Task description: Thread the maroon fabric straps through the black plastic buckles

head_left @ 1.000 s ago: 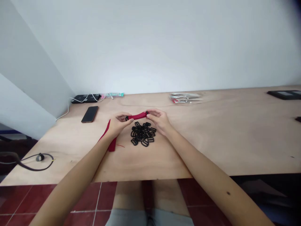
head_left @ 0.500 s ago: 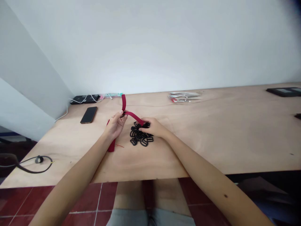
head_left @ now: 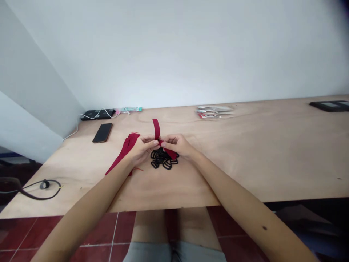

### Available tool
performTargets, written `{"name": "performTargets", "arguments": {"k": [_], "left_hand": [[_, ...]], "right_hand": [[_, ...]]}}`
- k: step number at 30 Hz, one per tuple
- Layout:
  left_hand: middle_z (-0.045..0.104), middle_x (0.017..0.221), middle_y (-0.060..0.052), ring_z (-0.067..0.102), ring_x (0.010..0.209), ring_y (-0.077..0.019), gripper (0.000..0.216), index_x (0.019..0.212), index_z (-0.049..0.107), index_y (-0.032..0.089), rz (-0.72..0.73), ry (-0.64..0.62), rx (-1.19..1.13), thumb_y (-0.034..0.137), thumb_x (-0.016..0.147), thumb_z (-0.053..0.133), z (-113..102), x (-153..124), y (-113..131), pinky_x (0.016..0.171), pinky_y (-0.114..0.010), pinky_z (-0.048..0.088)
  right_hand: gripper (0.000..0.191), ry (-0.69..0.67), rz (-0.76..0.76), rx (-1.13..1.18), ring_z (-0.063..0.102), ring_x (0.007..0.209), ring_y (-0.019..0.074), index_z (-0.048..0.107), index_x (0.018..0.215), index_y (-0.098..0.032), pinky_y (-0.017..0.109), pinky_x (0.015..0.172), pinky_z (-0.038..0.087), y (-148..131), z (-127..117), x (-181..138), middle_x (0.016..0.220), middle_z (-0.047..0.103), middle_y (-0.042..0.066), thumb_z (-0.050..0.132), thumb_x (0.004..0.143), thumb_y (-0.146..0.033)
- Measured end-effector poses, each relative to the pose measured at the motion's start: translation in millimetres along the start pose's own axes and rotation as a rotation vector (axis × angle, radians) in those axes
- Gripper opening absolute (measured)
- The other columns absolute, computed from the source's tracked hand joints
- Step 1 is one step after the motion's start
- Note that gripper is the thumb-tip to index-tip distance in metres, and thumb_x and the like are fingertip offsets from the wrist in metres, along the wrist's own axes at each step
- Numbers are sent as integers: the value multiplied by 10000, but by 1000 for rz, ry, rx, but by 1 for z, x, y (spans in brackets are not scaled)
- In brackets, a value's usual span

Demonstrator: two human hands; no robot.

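Our left hand [head_left: 145, 148] and right hand [head_left: 177, 146] pinch a red strap [head_left: 156, 129] over black buckles [head_left: 163, 158] on the surface [head_left: 245, 160]; whether it's threaded through one, we can't quite tell.

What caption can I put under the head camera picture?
Left hand and right hand hold a red strap near black buckles on a wooden table.

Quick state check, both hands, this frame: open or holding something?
Left hand: closed, pinching the red strap.
Right hand: closed, pinching the same strap near the left's fingertips.
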State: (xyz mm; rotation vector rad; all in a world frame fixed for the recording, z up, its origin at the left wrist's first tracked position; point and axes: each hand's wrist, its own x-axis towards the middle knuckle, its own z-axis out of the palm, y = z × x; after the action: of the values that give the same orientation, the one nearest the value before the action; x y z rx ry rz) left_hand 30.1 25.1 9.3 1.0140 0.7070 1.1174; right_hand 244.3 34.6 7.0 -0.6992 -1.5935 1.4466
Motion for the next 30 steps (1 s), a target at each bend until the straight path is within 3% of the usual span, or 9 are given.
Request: {"name": "performTargets", "arguments": {"k": [4, 8, 12, 16, 19, 21, 26, 30], "left_hand": [[837, 1018, -82, 797, 915, -194, 323, 880, 837, 159, 12, 75, -14, 290, 648, 1018, -3, 3, 1, 821, -275, 655], [836, 1028, -77, 792, 966, -187, 348, 908, 842, 171, 43, 128, -52, 319, 647, 1020, -10, 7, 4, 848, -259, 649], [839, 1036, -95, 779, 865, -166, 373, 937, 862, 179, 89, 149, 0, 387, 663, 1004, -12, 7, 7, 802, -262, 640], [841, 1006, -129, 761, 791, -203, 332, 953, 874, 170, 164, 64, 396, 401, 731, 960, -9, 0, 9, 708, -306, 619], [839, 982, -125, 775, 867, -257, 322, 979, 880, 196, 220, -88, 733, 389, 733, 959, -5, -5, 7, 794, -362, 623], [836, 1003, -120, 780, 914, -276, 309, 979, 880, 221, 252, -160, 823, 375, 725, 964, -3, -8, 4, 849, -388, 623], [805, 1201, -134, 757, 1135, -298, 320, 1055, 864, 231, 301, -208, 702, 357, 771, 936, 6, -10, 3, 1041, -421, 583], [821, 1072, -110, 765, 985, -245, 317, 1086, 841, 194, 246, -98, 429, 415, 861, 868, 9, -9, 5, 882, -349, 604]], "right_hand": [[379, 13, 57, 143, 522, 556, 116, 690, 739, -191, 252, 534, 372, -3, -1, -3, 634, 650, -15, 902, 776, -503], [371, 20, 85, 352, 507, 570, 136, 600, 714, -223, 284, 573, 394, -11, -7, -3, 613, 589, -32, 897, 742, -443], [346, 199, -49, 500, 495, 621, 173, 510, 708, -264, 349, 649, 464, -17, -16, -1, 636, 528, -32, 803, 773, -437], [253, 330, -102, 518, 513, 662, 175, 559, 783, -278, 369, 694, 492, -14, -24, 2, 811, 672, -11, 768, 794, -421], [248, 313, -79, 501, 542, 672, 164, 593, 819, -274, 366, 702, 511, -8, -24, 2, 947, 745, -8, 797, 784, -412], [273, 263, -55, 465, 564, 677, 160, 582, 800, -265, 361, 695, 519, -4, -22, 1, 997, 767, -8, 808, 789, -418], [350, 163, 4, 457, 595, 683, 163, 544, 738, -249, 337, 671, 519, -5, -13, -3, 965, 781, 2, 854, 780, -406], [374, 90, 22, 348, 565, 601, 144, 597, 694, -229, 281, 586, 440, -3, -1, -3, 698, 708, -14, 908, 763, -426]]}}
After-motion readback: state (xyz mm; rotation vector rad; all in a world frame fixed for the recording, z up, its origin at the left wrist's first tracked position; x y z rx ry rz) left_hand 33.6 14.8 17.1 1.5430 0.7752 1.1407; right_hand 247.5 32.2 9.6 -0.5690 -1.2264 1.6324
